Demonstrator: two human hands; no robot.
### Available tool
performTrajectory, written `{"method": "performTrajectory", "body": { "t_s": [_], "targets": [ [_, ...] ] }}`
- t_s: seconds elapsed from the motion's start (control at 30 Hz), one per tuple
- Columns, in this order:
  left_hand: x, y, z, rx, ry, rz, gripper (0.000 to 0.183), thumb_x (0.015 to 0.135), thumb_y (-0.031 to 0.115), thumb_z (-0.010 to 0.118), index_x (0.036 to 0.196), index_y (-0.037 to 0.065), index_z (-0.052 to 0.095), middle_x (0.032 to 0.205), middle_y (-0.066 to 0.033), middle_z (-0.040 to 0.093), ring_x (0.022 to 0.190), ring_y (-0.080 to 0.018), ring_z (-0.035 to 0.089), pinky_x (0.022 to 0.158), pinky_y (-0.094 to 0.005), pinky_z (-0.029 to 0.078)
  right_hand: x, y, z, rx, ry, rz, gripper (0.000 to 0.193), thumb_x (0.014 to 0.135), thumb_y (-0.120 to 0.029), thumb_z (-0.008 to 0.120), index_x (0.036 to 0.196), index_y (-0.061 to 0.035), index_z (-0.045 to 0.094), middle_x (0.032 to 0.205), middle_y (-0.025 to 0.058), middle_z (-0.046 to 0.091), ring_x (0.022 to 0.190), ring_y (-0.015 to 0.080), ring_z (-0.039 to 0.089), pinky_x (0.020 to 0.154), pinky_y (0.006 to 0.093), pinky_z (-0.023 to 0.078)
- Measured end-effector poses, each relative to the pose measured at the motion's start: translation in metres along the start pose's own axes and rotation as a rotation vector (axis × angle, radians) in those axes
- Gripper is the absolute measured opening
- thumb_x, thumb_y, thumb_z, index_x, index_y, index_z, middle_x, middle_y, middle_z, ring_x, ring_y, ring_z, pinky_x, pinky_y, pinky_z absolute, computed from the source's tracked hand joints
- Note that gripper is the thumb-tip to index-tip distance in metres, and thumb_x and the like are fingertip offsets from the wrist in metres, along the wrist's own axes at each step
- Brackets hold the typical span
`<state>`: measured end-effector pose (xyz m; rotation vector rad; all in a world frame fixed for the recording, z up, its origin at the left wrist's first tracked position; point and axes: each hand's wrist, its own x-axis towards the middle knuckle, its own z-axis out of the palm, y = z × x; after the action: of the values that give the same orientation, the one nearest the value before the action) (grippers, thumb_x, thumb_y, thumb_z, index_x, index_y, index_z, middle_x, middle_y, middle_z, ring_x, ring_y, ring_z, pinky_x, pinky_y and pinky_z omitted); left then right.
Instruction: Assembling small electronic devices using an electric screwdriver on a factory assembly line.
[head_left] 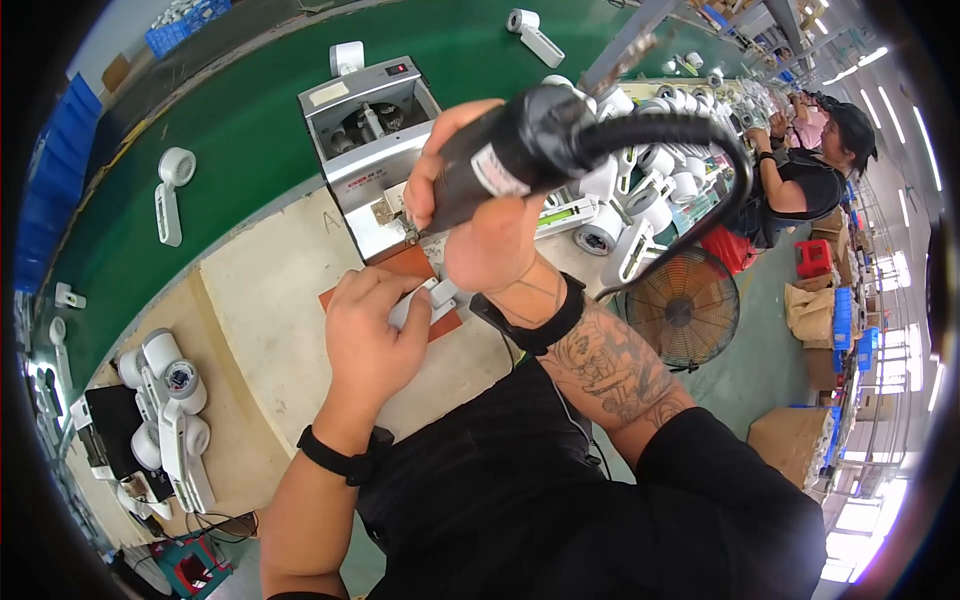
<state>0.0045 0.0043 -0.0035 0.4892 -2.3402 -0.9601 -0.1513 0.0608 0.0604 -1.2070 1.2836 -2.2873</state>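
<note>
My right hand (490, 245) is wrapped around a black electric screwdriver (470, 165) with a thick cable curving off its top end. The driver's lower end is by the front of a grey screw feeder (345, 180), and its tip is hard to make out there. My left hand (375, 315) grips a small white plastic part (440, 298) between thumb and fingers, over a reddish-brown pad (408, 262) on the worktable. The fingers cover much of that part.
White handheld fans (175, 390) are piled at the left, with more white fan units (640, 210) heaped to the right. A green conveyor belt (250, 120) runs behind the table. At the right stand a black floor fan (680, 310) and a co-worker (800, 190).
</note>
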Motion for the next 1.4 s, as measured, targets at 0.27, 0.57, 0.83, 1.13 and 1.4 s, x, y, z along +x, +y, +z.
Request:
{"method": "performTrajectory", "body": {
  "t_s": [0.27,0.57,0.83,1.13,1.4],
  "targets": [
    [-0.002,0.002,-0.001,-0.009,-0.016,-0.014,0.010,0.088,0.007,0.078,0.097,0.001,0.079,0.089,-0.0104,0.071,0.090,-0.0310,0.064,0.081,-0.0414,0.052,-0.005,-0.008,0.000,-0.033,0.022,0.030,0.103,0.081,-0.094,0.065,0.123,-0.0011,0.048,0.074,0.0069,0.059,0.064,0.0153,0.059,0.059,0.0300,0.051],
    [-0.002,0.000,-0.001,-0.005,-0.015,-0.008,0.010,0.089,0.008,0.078,0.096,0.002,0.079,0.089,-0.0107,0.070,0.089,-0.0306,0.064,0.081,-0.0409,0.050,-0.005,-0.005,0.001,0.034,0.076,0.013,0.106,0.077,-0.095,0.068,0.122,-0.0001,0.051,0.075,0.0082,0.061,0.064,0.0170,0.061,0.059,0.0302,0.051],
    [0.001,0.001,0.001,0.010,0.041,0.010,0.008,0.087,0.010,0.078,0.092,0.005,0.081,0.088,-0.0093,0.073,0.085,-0.0318,0.066,0.080,-0.0431,0.053,-0.014,-0.003,-0.003,-0.025,-0.068,0.007,0.104,0.078,-0.095,0.067,0.120,-0.0019,0.048,0.081,0.0063,0.061,0.068,0.0142,0.062,0.060,0.0283,0.052],
    [-0.003,0.001,-0.002,-0.016,0.008,0.001,0.009,0.089,0.008,0.077,0.095,0.002,0.080,0.087,-0.0107,0.071,0.090,-0.0320,0.065,0.082,-0.0425,0.051,-0.025,-0.006,-0.007,0.212,0.092,0.028,0.098,0.079,-0.080,0.084,0.124,0.0003,0.051,0.098,0.0072,0.062,0.073,0.0121,0.063,0.058,0.0264,0.048],
    [-0.002,0.002,-0.002,-0.001,-0.010,-0.016,0.009,0.089,0.008,0.076,0.095,0.002,0.079,0.087,-0.0117,0.070,0.089,-0.0324,0.064,0.082,-0.0426,0.051,-0.003,-0.004,-0.003,0.027,0.058,0.033,0.106,0.079,-0.097,0.063,0.123,-0.0021,0.048,0.076,0.0086,0.061,0.067,0.0187,0.060,0.063,0.0337,0.051]
  ]
}}
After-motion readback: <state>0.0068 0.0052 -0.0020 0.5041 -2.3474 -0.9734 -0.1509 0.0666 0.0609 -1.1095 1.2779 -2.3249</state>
